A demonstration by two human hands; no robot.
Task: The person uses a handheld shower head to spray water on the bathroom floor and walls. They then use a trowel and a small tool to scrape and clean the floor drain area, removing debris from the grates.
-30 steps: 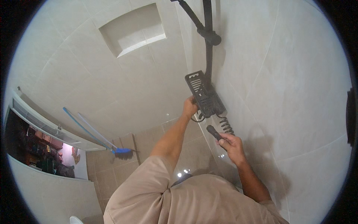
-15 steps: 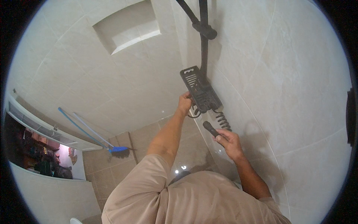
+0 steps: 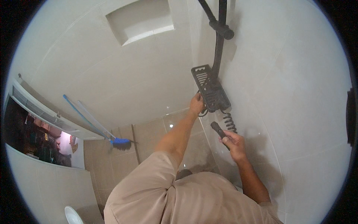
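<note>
Where shelf (image 3: 213, 93) part-hides left hand (image 3: 197, 104), coiled hose (image 3: 229, 121), blue broom (image 3: 121, 143) (leaning)

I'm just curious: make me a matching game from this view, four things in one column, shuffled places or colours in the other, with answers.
Things
1. Dark cylindrical tool
2. Slotted black panel
3. Broom head
4. Niche

Places or colours
A. Blue, with dark bristles
B. Set into the pale wall
C. Held in the right hand
D. Directly above the coiled cord

Pairs: 1-C, 2-D, 3-A, 4-B
</note>
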